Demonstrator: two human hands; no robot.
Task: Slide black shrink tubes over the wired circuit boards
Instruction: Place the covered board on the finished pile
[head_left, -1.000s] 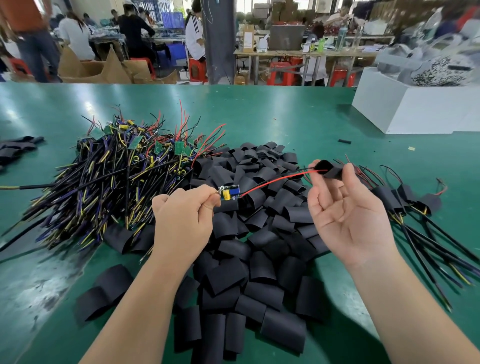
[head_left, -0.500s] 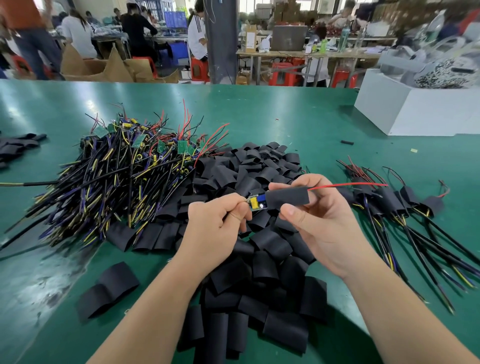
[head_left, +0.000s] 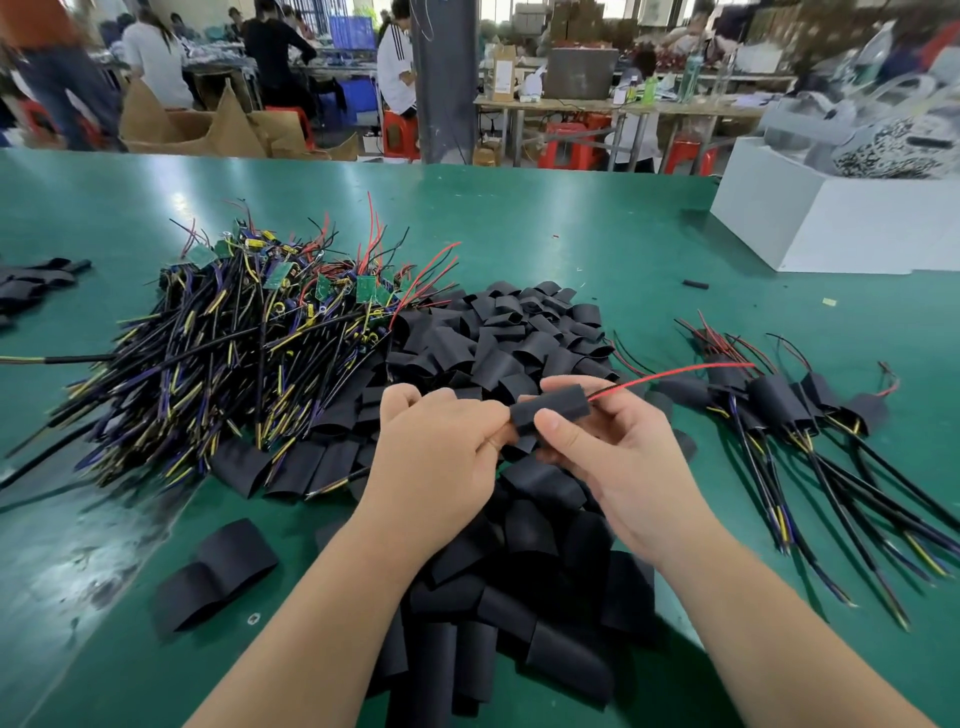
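1. The left hand (head_left: 441, 447) is curling its fingers, with thumb and forefinger pinching at the left end of a black shrink tube (head_left: 550, 408). The hand itself is covering whatever else is lying between the fingertips.
2. The right hand (head_left: 618, 457) is gripping the same tube, its thumb pressing on the near face and its fingers curling behind. Both are hovering over the middle of the heap.
3. A red wire (head_left: 675, 371) is coming out of the tube's right end. The board is probably sitting inside, but it is not showing.
4. The heap of loose tubes (head_left: 519, 338) is lying on the green surface (head_left: 571, 223). Both forearms are hiding part of it.
5. To the left, a pile of wired circuit boards (head_left: 234, 332) is lying tangled. Markings on the green boards are too small to read.
6. To the right, a bunch of sleeved boards (head_left: 779, 405) is lying with its cables running towards the picture's right edge.
7. The label on a cardboard box (head_left: 503, 73) far behind is too blurred to read. The picture's right edge is cutting off the white box (head_left: 831, 228).
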